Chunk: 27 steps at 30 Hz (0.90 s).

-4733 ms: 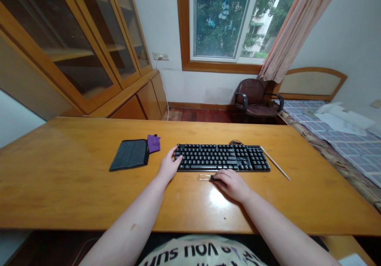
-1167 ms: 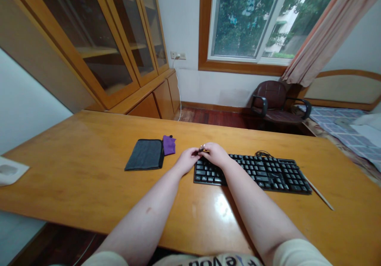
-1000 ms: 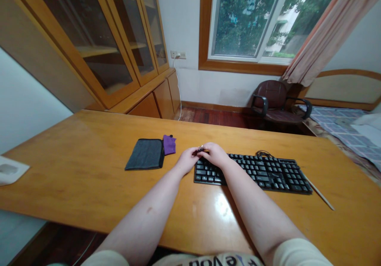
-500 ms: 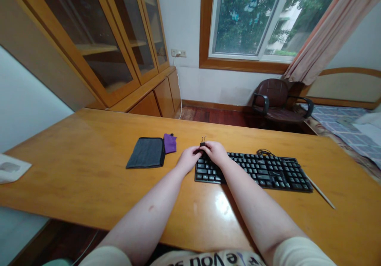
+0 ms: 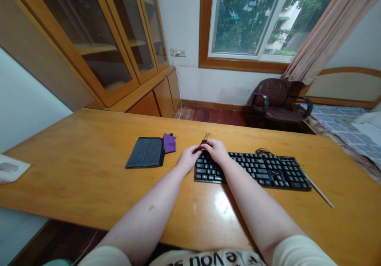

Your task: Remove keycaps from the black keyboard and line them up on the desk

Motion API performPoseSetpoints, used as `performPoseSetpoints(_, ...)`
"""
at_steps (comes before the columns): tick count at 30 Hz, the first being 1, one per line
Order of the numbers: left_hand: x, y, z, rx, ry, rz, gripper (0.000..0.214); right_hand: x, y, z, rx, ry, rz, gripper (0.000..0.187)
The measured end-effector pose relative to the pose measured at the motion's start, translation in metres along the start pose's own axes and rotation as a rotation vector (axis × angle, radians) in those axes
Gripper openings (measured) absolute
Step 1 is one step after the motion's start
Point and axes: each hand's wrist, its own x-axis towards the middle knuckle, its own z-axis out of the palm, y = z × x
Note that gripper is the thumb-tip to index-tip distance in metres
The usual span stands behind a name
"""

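Note:
My left hand [image 5: 188, 159] and my right hand [image 5: 218, 151] meet over the upper left corner of a black keyboard [image 5: 264, 171]. Pinched between their fingers is a small black keycap puller [image 5: 204, 141], its two thin wire prongs pointing up and away from me. Both hands are closed on it, and the fingers cover its lower part. My right hand and forearm hide some of the keys. Left of my hands lie a dark grey zip pouch or cloth [image 5: 145, 153] and a small purple cloth [image 5: 169, 143] touching its right edge.
A pale thin stick [image 5: 320, 192] lies at the keyboard's right end. The keyboard's coiled cable [image 5: 264, 151] rests behind it. On the far left of the wooden table [image 5: 89, 159] is a white object [image 5: 13, 169]. A chair [image 5: 274, 99] stands beyond the table.
The keycap puller has turned, so its prongs now lean to the right instead of standing straight. My right hand has risen slightly. The keyboard and cloth items stay in place.

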Motion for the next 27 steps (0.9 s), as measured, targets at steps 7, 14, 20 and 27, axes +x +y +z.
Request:
performPoseSetpoints(7,0.0021,-0.0060,-0.0023,-0.040,0.065,0.079,0.027,0.0021,0.0059,0.0036,0.257,0.023,-0.010,0.018)
performPoseSetpoints(14,0.0011,-0.0018,-0.0054,-0.058,0.121,0.059,0.026,0.0019,0.0038,0.0006,0.166,-0.043,-0.048,0.022)
performPoseSetpoints(20,0.0021,-0.0063,-0.0067,-0.076,0.153,0.020,0.025,0.0011,0.0004,0.0000,0.167,-0.102,-0.062,0.021)
performPoseSetpoints(27,-0.0009,-0.0050,-0.0060,-0.091,0.202,-0.004,0.025,0.0004,-0.0003,0.0017,0.318,-0.153,-0.019,0.022)
